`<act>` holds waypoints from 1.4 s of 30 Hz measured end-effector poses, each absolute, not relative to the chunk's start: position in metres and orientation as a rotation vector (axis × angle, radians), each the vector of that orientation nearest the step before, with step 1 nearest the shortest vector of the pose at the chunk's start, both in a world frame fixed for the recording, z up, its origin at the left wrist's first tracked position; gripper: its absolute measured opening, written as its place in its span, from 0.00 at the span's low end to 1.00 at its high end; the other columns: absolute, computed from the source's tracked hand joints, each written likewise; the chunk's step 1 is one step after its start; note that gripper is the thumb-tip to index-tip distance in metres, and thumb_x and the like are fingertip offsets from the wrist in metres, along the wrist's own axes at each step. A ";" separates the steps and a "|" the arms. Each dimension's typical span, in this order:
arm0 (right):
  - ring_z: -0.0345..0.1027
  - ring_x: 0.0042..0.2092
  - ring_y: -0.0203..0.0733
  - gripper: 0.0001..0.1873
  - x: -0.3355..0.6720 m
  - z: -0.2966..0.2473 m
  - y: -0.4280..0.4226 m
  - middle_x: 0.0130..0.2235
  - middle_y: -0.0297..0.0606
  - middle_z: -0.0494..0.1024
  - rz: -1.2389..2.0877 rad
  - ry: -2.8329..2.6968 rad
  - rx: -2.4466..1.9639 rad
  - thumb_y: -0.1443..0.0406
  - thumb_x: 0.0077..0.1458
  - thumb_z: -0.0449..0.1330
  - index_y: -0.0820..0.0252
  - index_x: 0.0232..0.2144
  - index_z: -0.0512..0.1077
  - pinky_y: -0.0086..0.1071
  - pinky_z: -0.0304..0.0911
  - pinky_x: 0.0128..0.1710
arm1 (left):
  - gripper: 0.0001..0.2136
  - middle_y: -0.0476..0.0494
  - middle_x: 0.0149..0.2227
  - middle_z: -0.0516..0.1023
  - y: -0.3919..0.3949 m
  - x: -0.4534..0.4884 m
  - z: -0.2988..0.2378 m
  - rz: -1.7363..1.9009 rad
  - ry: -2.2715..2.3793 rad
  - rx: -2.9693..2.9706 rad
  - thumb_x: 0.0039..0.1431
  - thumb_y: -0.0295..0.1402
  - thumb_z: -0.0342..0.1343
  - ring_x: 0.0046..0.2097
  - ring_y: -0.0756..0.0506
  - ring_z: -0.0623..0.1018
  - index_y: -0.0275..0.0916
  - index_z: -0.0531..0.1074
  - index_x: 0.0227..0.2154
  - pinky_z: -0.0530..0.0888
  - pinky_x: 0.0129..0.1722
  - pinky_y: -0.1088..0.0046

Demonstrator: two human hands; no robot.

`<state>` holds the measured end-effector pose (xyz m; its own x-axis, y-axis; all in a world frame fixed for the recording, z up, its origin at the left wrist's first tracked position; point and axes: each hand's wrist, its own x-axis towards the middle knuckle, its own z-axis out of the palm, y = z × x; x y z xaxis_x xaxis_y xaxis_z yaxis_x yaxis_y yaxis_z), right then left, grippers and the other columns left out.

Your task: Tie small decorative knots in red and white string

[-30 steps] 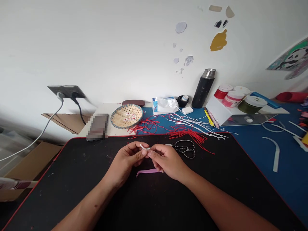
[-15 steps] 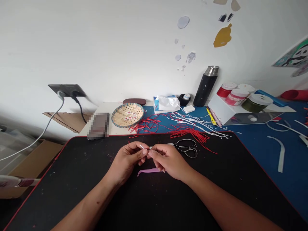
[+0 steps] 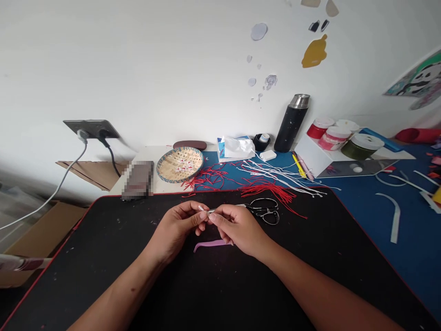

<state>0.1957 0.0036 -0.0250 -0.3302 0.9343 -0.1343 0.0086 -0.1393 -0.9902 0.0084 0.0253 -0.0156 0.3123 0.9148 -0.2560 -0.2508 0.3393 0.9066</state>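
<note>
Fingertips of my left hand (image 3: 179, 225) and my right hand (image 3: 239, 227) meet over the black mat, both pinching closed. Between them is a short piece of white cord (image 3: 201, 208); one end sticks up by the left thumb, and the rest is hidden by the fingers. Just below the hands lie pink bent-tip tweezers (image 3: 210, 244), partly covered by the right hand. Black-handled scissors (image 3: 269, 217) rest on the mat behind the right hand, their blades partly hidden by it.
Red cords (image 3: 270, 189) and white cords (image 3: 292, 177) spread behind the mat (image 3: 213, 294). A woven basket (image 3: 165, 168) holds small red-and-white pieces. Along the back stand a tissue box (image 3: 222, 154), a black flask (image 3: 292, 124) and paint jars (image 3: 361, 147). A phone-like object (image 3: 138, 179) is blurred.
The whole view has shifted slightly, so everything sits a little further left. My hands keep the same pinch on the white cord, with hardly any finger movement.
</note>
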 end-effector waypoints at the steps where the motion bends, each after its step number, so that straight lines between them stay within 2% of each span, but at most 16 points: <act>1: 0.60 0.19 0.31 0.14 0.195 -0.025 0.003 0.19 0.26 0.68 1.560 -1.375 -1.127 0.57 0.65 0.59 0.60 0.32 0.73 0.24 0.54 0.20 | 0.13 0.47 0.28 0.79 0.025 0.008 -0.015 0.921 0.935 0.903 0.46 0.36 0.77 0.27 0.52 0.74 0.35 0.83 0.31 0.70 0.25 0.79; 6: 0.60 0.19 0.30 0.13 0.195 -0.024 0.004 0.19 0.26 0.68 1.552 -1.366 -1.147 0.57 0.65 0.59 0.61 0.33 0.74 0.24 0.55 0.20 | 0.13 0.46 0.28 0.80 0.024 0.009 -0.014 0.942 0.965 0.898 0.45 0.37 0.78 0.27 0.52 0.74 0.35 0.84 0.30 0.70 0.25 0.79; 11: 0.60 0.19 0.31 0.13 0.196 -0.023 0.004 0.19 0.26 0.68 1.485 -1.395 -1.194 0.58 0.66 0.59 0.61 0.33 0.74 0.25 0.56 0.21 | 0.15 0.45 0.31 0.81 0.025 0.008 -0.014 0.893 0.960 0.891 0.45 0.35 0.78 0.28 0.51 0.76 0.36 0.85 0.36 0.72 0.26 0.78; 17: 0.63 0.22 0.33 0.13 0.197 -0.026 0.003 0.21 0.28 0.70 1.327 -1.537 -1.230 0.58 0.67 0.58 0.60 0.34 0.75 0.27 0.57 0.24 | 0.12 0.45 0.31 0.80 0.026 0.007 -0.013 0.886 0.973 0.947 0.47 0.35 0.76 0.28 0.51 0.75 0.35 0.84 0.33 0.72 0.26 0.78; 27: 0.62 0.27 0.34 0.14 0.197 -0.027 0.003 0.25 0.31 0.74 1.112 -1.734 -1.255 0.60 0.67 0.59 0.59 0.33 0.79 0.28 0.53 0.27 | 0.11 0.47 0.28 0.79 0.026 0.005 -0.017 0.873 1.018 1.040 0.51 0.38 0.74 0.29 0.50 0.74 0.37 0.83 0.33 0.72 0.27 0.77; 31: 0.62 0.25 0.33 0.14 0.197 -0.026 0.003 0.24 0.30 0.73 1.186 -1.702 -1.244 0.59 0.67 0.58 0.59 0.33 0.79 0.28 0.54 0.27 | 0.10 0.47 0.26 0.78 0.025 0.003 -0.016 0.862 1.013 1.067 0.52 0.38 0.74 0.28 0.50 0.74 0.37 0.83 0.31 0.72 0.28 0.77; 37: 0.61 0.22 0.32 0.15 0.197 -0.025 0.001 0.21 0.27 0.69 1.417 -1.561 -1.173 0.56 0.68 0.57 0.60 0.35 0.77 0.27 0.56 0.24 | 0.13 0.47 0.25 0.77 0.024 0.007 -0.014 0.923 0.979 0.933 0.46 0.38 0.77 0.26 0.50 0.73 0.36 0.82 0.28 0.70 0.25 0.77; 42: 0.62 0.24 0.33 0.15 0.198 -0.027 0.002 0.24 0.30 0.72 1.288 -1.625 -1.220 0.57 0.67 0.59 0.59 0.35 0.78 0.27 0.55 0.25 | 0.12 0.46 0.26 0.79 0.026 0.006 -0.015 0.898 0.999 0.972 0.47 0.37 0.76 0.27 0.49 0.74 0.36 0.84 0.31 0.72 0.26 0.76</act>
<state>0.1975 0.0024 -0.0272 -0.2932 0.9559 -0.0191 0.2369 0.0533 -0.9701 0.0064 0.0262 -0.0146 0.2867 0.9233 -0.2554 -0.1557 0.3080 0.9386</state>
